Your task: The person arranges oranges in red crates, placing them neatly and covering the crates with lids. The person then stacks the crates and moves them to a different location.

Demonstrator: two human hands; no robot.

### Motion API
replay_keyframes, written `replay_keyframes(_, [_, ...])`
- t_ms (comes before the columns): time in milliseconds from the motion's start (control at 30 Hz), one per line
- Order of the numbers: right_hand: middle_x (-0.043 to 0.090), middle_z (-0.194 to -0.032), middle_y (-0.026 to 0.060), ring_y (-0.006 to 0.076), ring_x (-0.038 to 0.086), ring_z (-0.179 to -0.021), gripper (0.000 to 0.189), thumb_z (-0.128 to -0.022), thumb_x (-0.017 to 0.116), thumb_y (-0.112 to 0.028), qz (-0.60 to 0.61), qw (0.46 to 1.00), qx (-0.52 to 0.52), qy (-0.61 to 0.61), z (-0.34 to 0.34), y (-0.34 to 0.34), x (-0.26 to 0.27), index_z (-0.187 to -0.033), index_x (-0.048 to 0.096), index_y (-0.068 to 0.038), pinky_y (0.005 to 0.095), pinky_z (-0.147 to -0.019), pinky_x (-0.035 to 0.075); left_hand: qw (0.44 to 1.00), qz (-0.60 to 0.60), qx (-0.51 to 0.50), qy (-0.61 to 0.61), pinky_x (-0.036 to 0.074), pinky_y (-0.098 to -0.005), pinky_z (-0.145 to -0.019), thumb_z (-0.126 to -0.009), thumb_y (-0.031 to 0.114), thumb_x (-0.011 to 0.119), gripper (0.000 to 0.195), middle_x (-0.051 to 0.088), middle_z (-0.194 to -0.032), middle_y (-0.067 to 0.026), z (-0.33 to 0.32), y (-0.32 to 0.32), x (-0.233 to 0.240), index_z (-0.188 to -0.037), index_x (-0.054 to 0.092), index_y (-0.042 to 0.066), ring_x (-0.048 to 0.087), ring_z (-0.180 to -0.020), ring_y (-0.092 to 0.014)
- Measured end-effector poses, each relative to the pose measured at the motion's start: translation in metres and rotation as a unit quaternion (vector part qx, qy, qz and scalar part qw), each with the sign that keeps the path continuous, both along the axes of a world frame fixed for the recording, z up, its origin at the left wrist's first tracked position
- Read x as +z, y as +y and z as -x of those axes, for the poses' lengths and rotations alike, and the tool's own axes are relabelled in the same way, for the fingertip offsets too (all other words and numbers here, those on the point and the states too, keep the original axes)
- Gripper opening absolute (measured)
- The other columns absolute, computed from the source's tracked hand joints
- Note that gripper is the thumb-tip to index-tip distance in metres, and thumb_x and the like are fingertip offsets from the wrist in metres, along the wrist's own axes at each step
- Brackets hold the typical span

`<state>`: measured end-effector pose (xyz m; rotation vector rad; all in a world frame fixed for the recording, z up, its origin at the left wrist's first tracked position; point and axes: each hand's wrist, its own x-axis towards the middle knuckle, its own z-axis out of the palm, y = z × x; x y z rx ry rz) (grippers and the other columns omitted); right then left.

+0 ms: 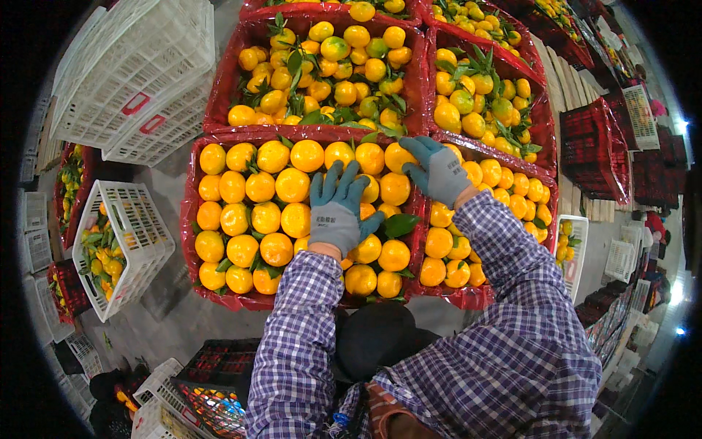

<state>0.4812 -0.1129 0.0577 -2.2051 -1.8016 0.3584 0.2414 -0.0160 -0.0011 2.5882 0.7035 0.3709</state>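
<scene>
Before me is a crate lined with red plastic film, filled with neat rows of mandarins. My left hand, in a grey and teal coated glove, lies palm down with spread fingers on the mandarins right of the crate's middle. At the far right corner, the fingers of my gloved right hand rest against a mandarin; whether they grip it I cannot tell. A green leaf sticks up between the two hands. The fruit under my left palm is hidden.
Another red-lined crate of mandarins adjoins on the right. Behind stand red-lined crates of loose leafy mandarins. White plastic crates are stacked at far left; a white crate of leafy fruit stands nearer. Black crates lie at lower left.
</scene>
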Motion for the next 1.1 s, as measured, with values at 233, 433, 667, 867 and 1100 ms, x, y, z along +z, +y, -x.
replay_keyframes(233, [0.058, -0.147, 0.0143, 0.0384, 0.05, -0.139, 0.074, -0.094, 0.067, -0.054, 0.077, 0.996, 0.048, -0.008, -0.023, -0.01, -0.002, -0.154, 0.048, -0.016, 0.0692, -0.114, 0.03, 1.0, -0.001, -0.002, 0.004, 0.022, -0.0589, -0.124, -0.075, 0.054, 0.084, 0.08, 0.045, -0.159, -0.0106, -0.002, -0.001, -0.003, -0.138, 0.054, 0.015, 0.035, -0.15, -0.038])
replay_keyframes(433, [0.042, -0.163, 0.0163, 0.0365, 0.034, -0.153, 0.089, -0.094, 0.063, -0.062, 0.136, 0.986, 0.031, -0.09, -0.004, -0.02, -0.003, -0.162, 0.035, -0.013, 0.0717, -0.121, 0.017, 0.999, 0.022, -0.014, -0.027, 0.023, -0.0588, -0.123, -0.076, 0.051, 0.084, 0.076, 0.042, -0.161, -0.0134, -0.003, 0.001, -0.005, -0.138, 0.058, 0.016, 0.036, -0.149, -0.041])
replay_keyframes(667, [0.051, -0.15, 0.0179, 0.0393, 0.049, -0.137, 0.083, -0.089, 0.072, -0.051, 0.085, 0.988, 0.019, -0.126, -0.001, -0.007, -0.008, -0.157, 0.047, -0.011, 0.0673, -0.106, 0.037, 0.987, 0.087, 0.021, -0.137, 0.039, -0.0577, -0.116, -0.076, 0.036, 0.088, 0.077, 0.034, -0.161, -0.0239, 0.011, 0.0, -0.01, -0.144, 0.059, 0.016, 0.039, -0.145, -0.046])
replay_keyframes(867, [0.065, -0.119, 0.0155, 0.0328, 0.063, -0.108, 0.077, -0.077, 0.084, -0.025, -0.092, 0.958, -0.022, -0.27, 0.009, -0.009, -0.011, -0.146, 0.054, -0.009, 0.046, -0.09, 0.051, 0.986, 0.059, 0.024, -0.154, 0.035, -0.0577, -0.118, -0.08, 0.033, 0.084, 0.074, 0.04, -0.156, -0.0218, 0.012, -0.004, -0.005, -0.145, 0.055, 0.015, 0.038, -0.144, -0.046])
replay_keyframes(1100, [0.068, -0.116, 0.0217, 0.0396, 0.067, -0.103, 0.062, -0.087, 0.076, -0.023, -0.005, 0.987, 0.033, -0.159, 0.008, 0.003, -0.019, -0.14, 0.056, 0.002, 0.0486, -0.087, 0.055, 0.991, 0.06, 0.032, -0.115, 0.038, -0.0582, -0.116, -0.08, 0.026, 0.085, 0.07, 0.045, -0.152, -0.0247, 0.048, -0.016, 0.033, -0.141, 0.057, 0.005, 0.041, -0.144, -0.047])
